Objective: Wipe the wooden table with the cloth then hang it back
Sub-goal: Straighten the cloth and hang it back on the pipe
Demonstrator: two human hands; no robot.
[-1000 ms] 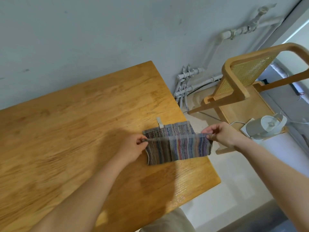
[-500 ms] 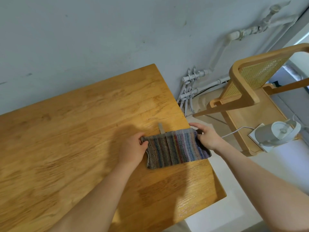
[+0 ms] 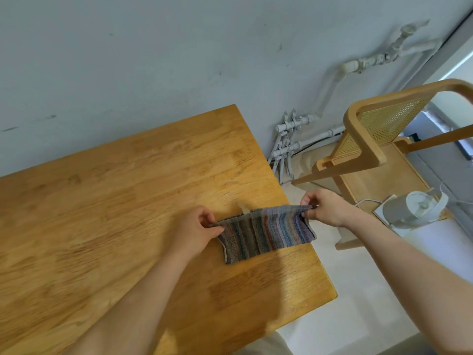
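Both hands pinch the striped multicoloured woven cloth (image 3: pixel 266 231) by its top edge: left hand (image 3: pixel 195 230) clamped on the left corner, right hand (image 3: pixel 323 207) on the right corner. It hangs stretched between them over the right end of the honey-coloured wooden table (image 3: pixel 115 213), lower edge apparently touching the wood.

Soft daylight from right, arm shadows on table (image 3: pixel 102 201), slight motion blur, wide-angle edge warp.
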